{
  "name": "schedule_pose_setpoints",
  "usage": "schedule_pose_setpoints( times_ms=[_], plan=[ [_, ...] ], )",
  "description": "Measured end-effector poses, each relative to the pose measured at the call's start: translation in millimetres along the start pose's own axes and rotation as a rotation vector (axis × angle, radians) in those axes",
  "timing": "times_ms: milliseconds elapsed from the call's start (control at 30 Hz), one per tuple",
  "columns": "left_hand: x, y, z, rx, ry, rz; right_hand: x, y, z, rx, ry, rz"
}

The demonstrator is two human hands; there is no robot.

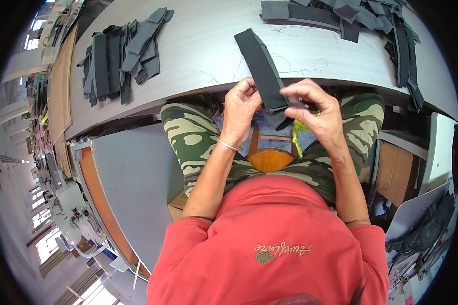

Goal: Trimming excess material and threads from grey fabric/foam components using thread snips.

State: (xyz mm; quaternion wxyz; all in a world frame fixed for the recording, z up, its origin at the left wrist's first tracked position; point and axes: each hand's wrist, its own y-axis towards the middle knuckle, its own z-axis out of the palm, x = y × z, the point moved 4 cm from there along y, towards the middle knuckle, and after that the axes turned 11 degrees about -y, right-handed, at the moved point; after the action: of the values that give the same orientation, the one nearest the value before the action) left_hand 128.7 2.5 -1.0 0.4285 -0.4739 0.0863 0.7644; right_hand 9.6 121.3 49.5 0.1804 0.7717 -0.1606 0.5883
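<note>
In front of my lap hangs a long dark grey fabric strip (pixel 259 63), its far end resting over the table edge and its near end folded. My left hand (pixel 241 109) pinches the strip's left side between thumb and fingers. At its right side is my right hand (pixel 320 112), thumb and forefinger apart, close to the folded end. A bright yellow-green cord (pixel 297 137) hangs from the right hand's curled fingers, and a small metallic piece shows there. The kind of tool is mostly hidden by the fingers.
A pale table (pixel 198 56) spans the far side. Dark fabric strips (pixel 119 56) lie piled at its left, and more grey strips (pixel 336 18) at the far right. Loose threads are scattered between. A wooden stool (pixel 270 160) shows between my legs; a grey panel (pixel 137 168) stands left.
</note>
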Motion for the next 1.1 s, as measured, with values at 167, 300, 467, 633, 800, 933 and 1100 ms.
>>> schedule_pose_setpoints(
  times_ms=[167,300,467,633,800,933,1100],
  plan=[
    [2,-2,0,-0.013,0.011,0.016,-11,-3,4,-0.008,0.031,0.131],
    [3,-1,2,0.006,0.1,0.082,-20,-5,14,0.039,0.003,0.196],
    [1,-2,7,0.031,0.042,0.117,-10,-2,12,-0.016,-0.014,0.108],
    [-1,-3,0,-0.012,0.1,0.145,10,-3,2,-0.096,-0.353,-0.043],
    [-1,-4,0,-0.003,0.134,0.159,10,-3,6,-0.076,-0.46,-0.118],
    [-3,-4,2,0.013,0.125,0.181,16,-3,8,-0.09,-0.673,-0.246],
    [-2,-6,-1,-0.016,0.081,0.127,11,-5,-5,-0.142,-0.316,0.024]
  ],
)
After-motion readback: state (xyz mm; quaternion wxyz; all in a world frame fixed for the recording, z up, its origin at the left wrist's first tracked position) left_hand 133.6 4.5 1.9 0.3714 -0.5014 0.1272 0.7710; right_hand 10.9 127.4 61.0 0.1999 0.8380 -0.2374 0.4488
